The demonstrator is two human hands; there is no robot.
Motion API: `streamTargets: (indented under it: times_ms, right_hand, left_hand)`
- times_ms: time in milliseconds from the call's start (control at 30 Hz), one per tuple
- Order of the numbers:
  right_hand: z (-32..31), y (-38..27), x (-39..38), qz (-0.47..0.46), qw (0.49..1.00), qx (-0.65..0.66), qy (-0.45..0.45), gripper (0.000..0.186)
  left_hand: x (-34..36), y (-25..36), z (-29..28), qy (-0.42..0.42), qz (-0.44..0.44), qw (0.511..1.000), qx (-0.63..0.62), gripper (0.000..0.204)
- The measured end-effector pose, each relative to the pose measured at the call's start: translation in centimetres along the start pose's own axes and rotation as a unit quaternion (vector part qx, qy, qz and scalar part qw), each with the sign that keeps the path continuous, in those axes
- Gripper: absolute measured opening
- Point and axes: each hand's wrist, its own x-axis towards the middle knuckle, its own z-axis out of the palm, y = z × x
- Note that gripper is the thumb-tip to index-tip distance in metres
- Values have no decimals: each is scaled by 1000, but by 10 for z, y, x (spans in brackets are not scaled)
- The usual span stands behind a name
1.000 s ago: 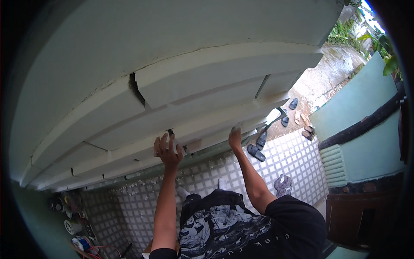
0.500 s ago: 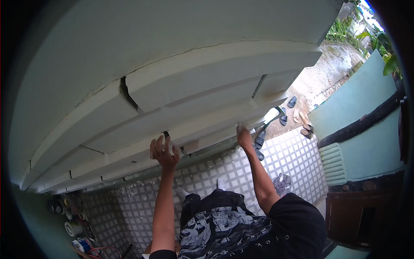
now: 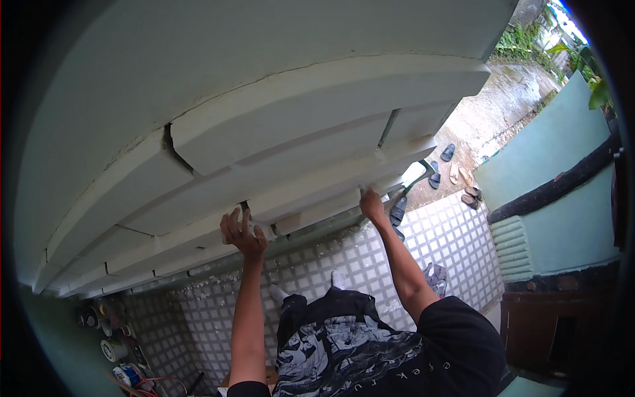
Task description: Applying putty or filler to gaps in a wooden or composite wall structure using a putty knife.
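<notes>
White stepped wall moulding point(image 3: 317, 126) runs across the upper view, with dark gaps between some of its sections. At one of its lower ledges, close to a small dark gap, my left hand point(image 3: 245, 233) rests with its fingers bent and spread apart, holding nothing visible. Further right along the same ledge is my right hand point(image 3: 372, 204). Its fingers are closed and pressed at the ledge, and the fingertips are slightly blurred. Whatever they may pinch is too small to make out.
Below lies a tiled floor point(image 3: 456, 241) sprinkled with white bits. Several sandals point(image 3: 399, 210) lie near the right end of the moulding. A crumpled cloth point(image 3: 436, 278) is by my right arm. Paint cans point(image 3: 114, 351) and cords stand at lower left. A green wall point(image 3: 549, 178) bounds the right.
My left hand has shifted slightly left along the ledge. My right hand has moved only a little and stays closed at the ledge. The whole view has shifted slightly.
</notes>
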Motion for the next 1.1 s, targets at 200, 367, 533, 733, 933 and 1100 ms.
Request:
streamTargets:
  times_ms: [200, 367, 533, 733, 933, 1100]
  right_hand:
    - [-33, -58, -11, -78, 975, 171, 114, 31]
    - [-10, -18, -7, -22, 1000, -11, -11, 29]
    - [-5, -63, -30, -44, 972, 168, 160, 32]
    - [45, 2, -36, 32, 995, -35, -83, 26]
    - [65, -12, -87, -322, 936, -4, -145, 26]
    - [44, 109, -26, 104, 975, 49, 188, 17]
  left_hand:
    - [-9, -16, -5, 1, -6, 1000, 26, 43]
    - [-5, -11, 5, 16, -3, 1000, 13, 48]
    - [-13, -19, -7, 28, -11, 999, 20, 52]
    - [-8, -16, -8, 4, 19, 999, 35, 51]
    - [-6, -12, -1, 21, 12, 999, 21, 52]
    - [0, -4, 3, -2, 9, 999, 31, 53]
